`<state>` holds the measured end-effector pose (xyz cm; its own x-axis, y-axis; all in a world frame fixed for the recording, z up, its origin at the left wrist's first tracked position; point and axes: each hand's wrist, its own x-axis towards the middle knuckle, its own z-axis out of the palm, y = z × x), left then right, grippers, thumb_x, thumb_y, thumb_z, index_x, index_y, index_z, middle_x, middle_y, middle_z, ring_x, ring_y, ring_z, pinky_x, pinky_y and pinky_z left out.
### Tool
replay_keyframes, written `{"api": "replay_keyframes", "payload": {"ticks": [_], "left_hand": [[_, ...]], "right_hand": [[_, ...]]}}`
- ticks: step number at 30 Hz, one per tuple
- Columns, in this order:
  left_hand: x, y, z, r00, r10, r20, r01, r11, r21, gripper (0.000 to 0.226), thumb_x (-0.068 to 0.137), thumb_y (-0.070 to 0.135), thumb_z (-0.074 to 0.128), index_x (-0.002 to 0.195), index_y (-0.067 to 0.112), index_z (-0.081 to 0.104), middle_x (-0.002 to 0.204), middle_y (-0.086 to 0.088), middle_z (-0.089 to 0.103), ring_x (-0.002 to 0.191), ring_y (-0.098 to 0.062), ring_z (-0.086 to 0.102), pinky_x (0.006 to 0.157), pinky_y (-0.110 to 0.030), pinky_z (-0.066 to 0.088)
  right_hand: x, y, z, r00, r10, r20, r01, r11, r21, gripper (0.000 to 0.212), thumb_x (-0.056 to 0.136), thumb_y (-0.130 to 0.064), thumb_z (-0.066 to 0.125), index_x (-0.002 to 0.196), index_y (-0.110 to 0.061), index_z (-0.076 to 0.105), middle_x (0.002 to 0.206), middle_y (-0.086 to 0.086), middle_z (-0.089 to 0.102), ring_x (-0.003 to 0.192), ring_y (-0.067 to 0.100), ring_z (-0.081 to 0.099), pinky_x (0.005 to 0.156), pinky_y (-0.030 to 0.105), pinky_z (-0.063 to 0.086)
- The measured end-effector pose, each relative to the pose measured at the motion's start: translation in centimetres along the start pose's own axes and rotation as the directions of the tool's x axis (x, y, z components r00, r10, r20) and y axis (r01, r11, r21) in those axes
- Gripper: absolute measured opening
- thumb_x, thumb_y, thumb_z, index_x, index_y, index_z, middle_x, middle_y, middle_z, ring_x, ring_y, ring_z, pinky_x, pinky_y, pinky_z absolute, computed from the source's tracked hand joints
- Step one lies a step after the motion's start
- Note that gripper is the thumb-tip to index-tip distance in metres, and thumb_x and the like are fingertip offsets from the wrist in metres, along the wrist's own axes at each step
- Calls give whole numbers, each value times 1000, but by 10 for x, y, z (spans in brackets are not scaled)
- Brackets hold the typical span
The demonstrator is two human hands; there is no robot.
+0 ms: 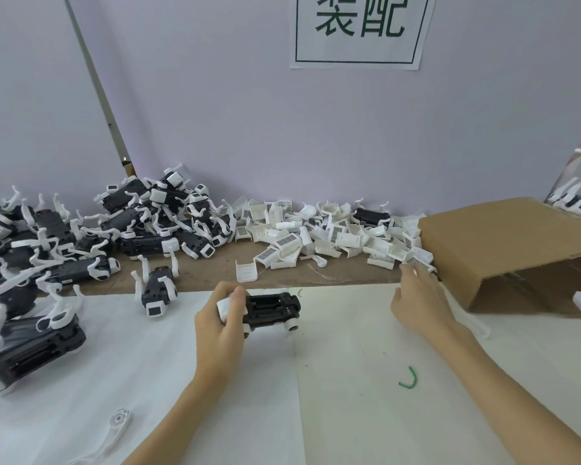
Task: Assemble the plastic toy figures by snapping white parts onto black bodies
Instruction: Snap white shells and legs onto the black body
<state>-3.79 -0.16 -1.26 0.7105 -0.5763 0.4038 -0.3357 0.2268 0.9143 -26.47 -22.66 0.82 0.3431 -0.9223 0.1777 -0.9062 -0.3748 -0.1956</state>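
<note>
My left hand (pixel 220 322) grips a black toy body (pixel 271 309) by its white head end, holding it just above the white table cover. The body lies on its back with its open compartment up and white round joints at its near corners. My right hand (pixel 418 302) reaches toward the right end of the pile of loose white parts (pixel 332 234), its fingers loosely curled at the pile's edge beside the cardboard box. Whether it holds a part is hidden by the hand's back.
Several assembled black-and-white figures (pixel 64 250) are heaped at the left and back left; one (pixel 156 290) stands alone near the middle. A tipped cardboard box (pixel 503 250) lies at the right. A loose white leg (pixel 114 431) and a green twist (pixel 409 379) lie on the cover.
</note>
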Motion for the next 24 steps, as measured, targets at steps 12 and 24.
{"api": "replay_keyframes", "payload": {"ticks": [12,24], "left_hand": [[7,-10,-3,992,-123,-10,122,991,-59,29,107,18,53,79,12,57,70,-24,61,51,-13,54,44,-15,36],[-6,8,3,997,-34,66,36,999,-23,26,93,38,51,80,17,58,68,0,54,60,-13,47,48,-15,40]], "right_hand": [[61,3,5,961,138,-238,-183,966,-180,49,100,-18,59,144,-5,41,132,19,61,121,37,58,98,41,43],[-69,-42,-8,890,-385,-246,425,500,755,51,89,-17,80,127,-42,57,118,-27,69,112,-1,66,94,10,48]]}}
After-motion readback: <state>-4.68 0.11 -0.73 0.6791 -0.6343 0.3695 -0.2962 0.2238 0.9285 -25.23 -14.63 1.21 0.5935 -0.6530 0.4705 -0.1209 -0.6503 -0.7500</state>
